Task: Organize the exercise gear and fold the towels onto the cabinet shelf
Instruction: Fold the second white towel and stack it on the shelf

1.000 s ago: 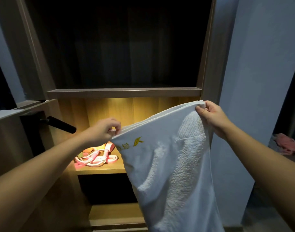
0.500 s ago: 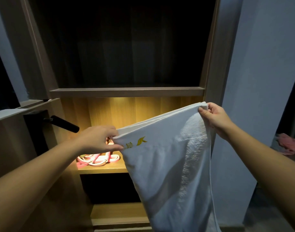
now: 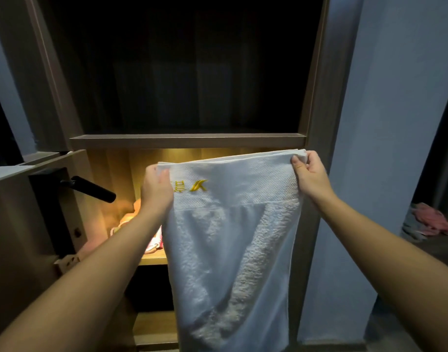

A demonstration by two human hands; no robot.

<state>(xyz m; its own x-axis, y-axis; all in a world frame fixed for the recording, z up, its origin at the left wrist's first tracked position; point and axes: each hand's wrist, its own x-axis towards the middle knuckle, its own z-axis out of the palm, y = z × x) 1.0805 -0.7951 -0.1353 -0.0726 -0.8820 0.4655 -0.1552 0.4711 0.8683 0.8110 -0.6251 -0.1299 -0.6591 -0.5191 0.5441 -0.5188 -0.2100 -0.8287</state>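
Both arms reach forward; the left hand and right hand each have their grip pinched shut on a top corner of the white towel, which hangs in front of the cabinet. Behind it, pink gear lies on the lit shelf.

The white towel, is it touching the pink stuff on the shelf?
Cannot tell. In the head view the white towel hangs in front of the pink gear, hiding where they would meet.
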